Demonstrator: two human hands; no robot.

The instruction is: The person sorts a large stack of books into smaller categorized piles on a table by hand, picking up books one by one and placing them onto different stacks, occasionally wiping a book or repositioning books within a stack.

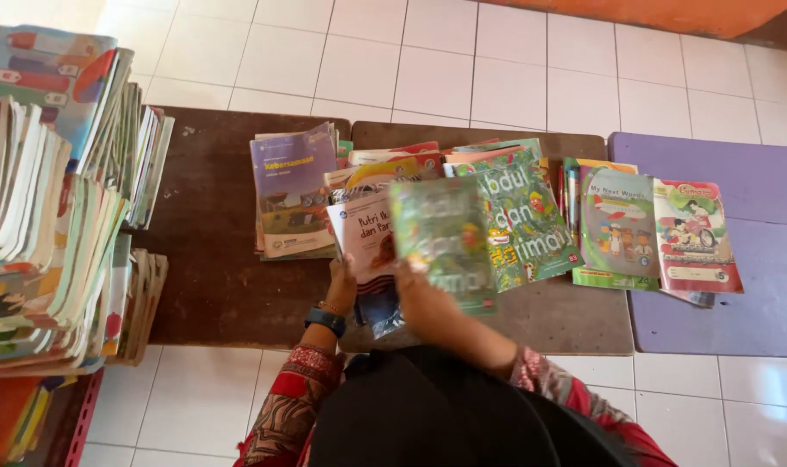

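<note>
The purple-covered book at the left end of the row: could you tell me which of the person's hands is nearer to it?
Left. The left hand sits just right of the purple-covered book, below its lower right corner, at a white book. The right hand is farther right, lifting a blurred green book.

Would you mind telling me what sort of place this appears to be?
Probably a school reading room or small library: tall stacks of worn schoolbooks, illustrated children's books spread on low dark wooden tables, and a green picture book in the right hand.

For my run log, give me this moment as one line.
left hand: on white booklet | right hand: holds green book, blurred | brown table: book piles
</note>
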